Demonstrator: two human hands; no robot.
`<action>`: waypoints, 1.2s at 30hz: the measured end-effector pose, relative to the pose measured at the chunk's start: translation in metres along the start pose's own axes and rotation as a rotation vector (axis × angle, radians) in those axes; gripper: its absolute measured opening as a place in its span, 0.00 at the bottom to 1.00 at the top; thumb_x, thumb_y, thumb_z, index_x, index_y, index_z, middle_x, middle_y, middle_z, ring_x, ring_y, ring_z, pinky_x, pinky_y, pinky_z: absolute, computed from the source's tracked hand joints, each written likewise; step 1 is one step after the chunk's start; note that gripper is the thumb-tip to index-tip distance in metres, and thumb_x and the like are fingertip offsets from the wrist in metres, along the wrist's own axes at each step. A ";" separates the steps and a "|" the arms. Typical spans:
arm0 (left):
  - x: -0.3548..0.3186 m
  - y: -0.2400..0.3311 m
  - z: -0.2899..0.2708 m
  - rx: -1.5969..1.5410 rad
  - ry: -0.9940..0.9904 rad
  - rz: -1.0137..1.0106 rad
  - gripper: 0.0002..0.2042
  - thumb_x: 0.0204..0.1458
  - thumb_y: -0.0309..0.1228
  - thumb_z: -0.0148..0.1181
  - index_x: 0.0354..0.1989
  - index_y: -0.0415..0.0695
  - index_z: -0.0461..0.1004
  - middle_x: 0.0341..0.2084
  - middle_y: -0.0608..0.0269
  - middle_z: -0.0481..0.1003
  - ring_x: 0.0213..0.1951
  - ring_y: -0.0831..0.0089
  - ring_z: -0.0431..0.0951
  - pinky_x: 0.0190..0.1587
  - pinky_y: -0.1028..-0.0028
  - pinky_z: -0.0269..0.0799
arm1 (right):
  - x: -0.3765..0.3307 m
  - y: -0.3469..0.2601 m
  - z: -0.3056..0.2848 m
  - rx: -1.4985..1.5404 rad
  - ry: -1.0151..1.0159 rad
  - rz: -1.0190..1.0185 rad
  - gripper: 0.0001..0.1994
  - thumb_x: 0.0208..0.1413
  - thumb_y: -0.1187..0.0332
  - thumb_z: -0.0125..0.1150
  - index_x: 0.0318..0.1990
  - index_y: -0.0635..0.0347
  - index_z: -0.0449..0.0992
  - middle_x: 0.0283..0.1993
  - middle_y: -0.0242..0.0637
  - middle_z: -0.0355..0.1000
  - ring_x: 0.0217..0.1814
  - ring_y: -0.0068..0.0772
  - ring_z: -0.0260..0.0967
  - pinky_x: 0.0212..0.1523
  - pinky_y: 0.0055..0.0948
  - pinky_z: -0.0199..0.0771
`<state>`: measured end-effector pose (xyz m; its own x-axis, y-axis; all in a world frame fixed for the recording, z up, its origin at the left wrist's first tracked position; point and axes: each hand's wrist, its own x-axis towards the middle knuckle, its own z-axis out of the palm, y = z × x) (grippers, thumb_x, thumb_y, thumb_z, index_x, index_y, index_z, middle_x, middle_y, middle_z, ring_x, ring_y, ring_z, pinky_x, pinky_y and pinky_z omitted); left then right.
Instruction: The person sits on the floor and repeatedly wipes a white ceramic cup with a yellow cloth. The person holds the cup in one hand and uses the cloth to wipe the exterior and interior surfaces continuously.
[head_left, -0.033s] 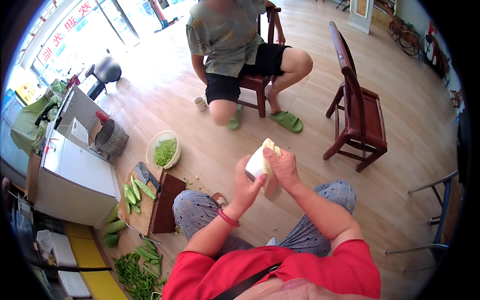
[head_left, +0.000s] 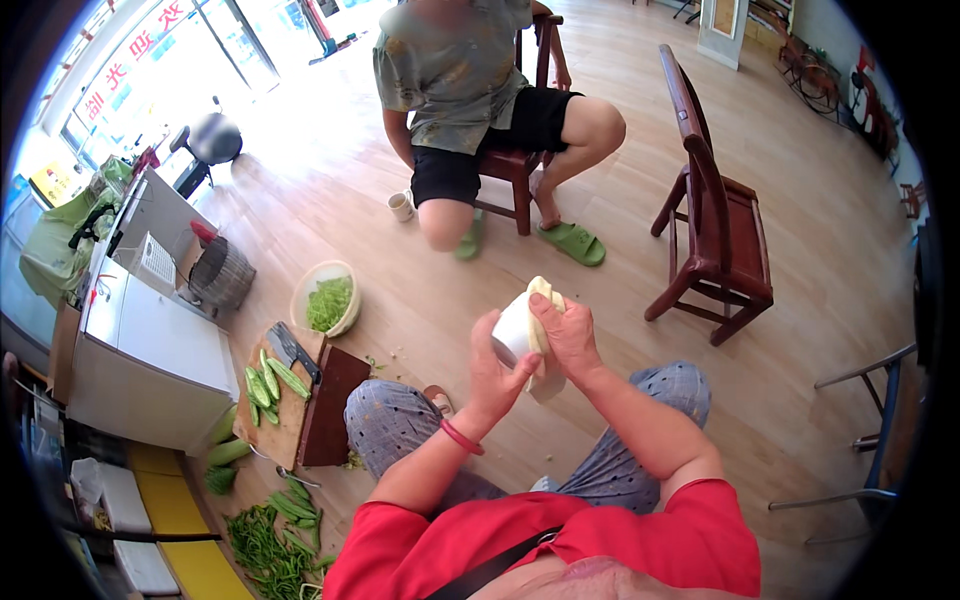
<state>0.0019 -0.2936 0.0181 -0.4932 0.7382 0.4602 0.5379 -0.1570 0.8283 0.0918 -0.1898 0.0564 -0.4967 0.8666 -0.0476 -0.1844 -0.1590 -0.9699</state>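
Observation:
My left hand closes round a smooth white cylinder, like a cup, held tilted in front of me over the floor between my knees. My right hand presses a pale yellow cloth against the cup's right side, thumb on top of the folded cloth. Both hands are close together. The cup's far side and the fingers behind it are hidden. To my left, a wooden cutting board bears several split green gourds and a dark-bladed cleaver.
A pale bowl of sliced greens stands beyond the board. Green peppers lie on the floor at lower left, near a white cabinet. Ahead, a person in green slippers sits; a wooden chair stands to the right.
My right hand and the cloth have shifted very slightly against the cup. Everything else stays as it was.

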 end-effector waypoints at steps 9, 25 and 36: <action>0.024 -0.028 -0.049 -1.131 -0.062 -0.777 0.20 0.56 0.44 0.46 0.47 0.39 0.65 0.40 0.50 0.73 0.41 0.62 0.75 0.47 0.65 0.71 | -0.052 0.042 0.046 -0.610 -0.230 -0.537 0.20 0.54 0.55 0.56 0.43 0.67 0.70 0.30 0.49 0.73 0.29 0.47 0.73 0.32 0.36 0.72; 0.027 -0.019 -0.084 -0.821 -0.322 -0.698 0.25 0.54 0.41 0.50 0.52 0.32 0.63 0.38 0.54 0.74 0.39 0.69 0.76 0.44 0.73 0.72 | -0.043 0.021 0.040 -0.763 -0.725 -0.803 0.20 0.47 0.61 0.58 0.46 0.61 0.67 0.48 0.46 0.68 0.47 0.48 0.67 0.49 0.40 0.66; 0.003 0.013 -0.096 -1.390 -0.214 -0.803 0.24 0.55 0.39 0.49 0.55 0.36 0.60 0.40 0.56 0.73 0.44 0.65 0.74 0.50 0.67 0.68 | -0.099 0.022 0.063 -0.243 -0.468 -0.126 0.20 0.57 0.58 0.52 0.50 0.65 0.66 0.44 0.44 0.69 0.44 0.41 0.69 0.44 0.34 0.68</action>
<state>-0.0581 -0.3568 0.0606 -0.1640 0.9729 -0.1631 -0.8583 -0.0592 0.5097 0.0832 -0.3089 0.0548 -0.8181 0.5601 0.1306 -0.0931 0.0951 -0.9911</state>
